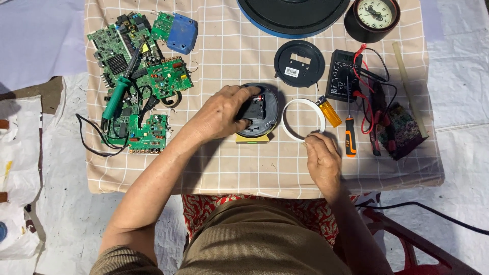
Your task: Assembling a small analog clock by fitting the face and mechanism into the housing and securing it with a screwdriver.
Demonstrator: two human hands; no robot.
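Note:
My left hand [223,113] rests on a round dark clock body [265,109] lying face down on the checked cloth, fingers gripping the black movement block in its middle. A yellow object peeks out under the clock body. My right hand [321,158] pinches the near edge of a thin white ring [293,109] that lies just right of the clock body. A black round back cover [299,63] lies behind them.
Green circuit boards [137,76] with a soldering iron [119,89] lie at the left. A multimeter [342,75] with red and black leads, a yellow lighter [330,112] and an orange-handled screwdriver [349,137] sit at the right. A small clock [374,15] and large dark disc [293,15] stand behind.

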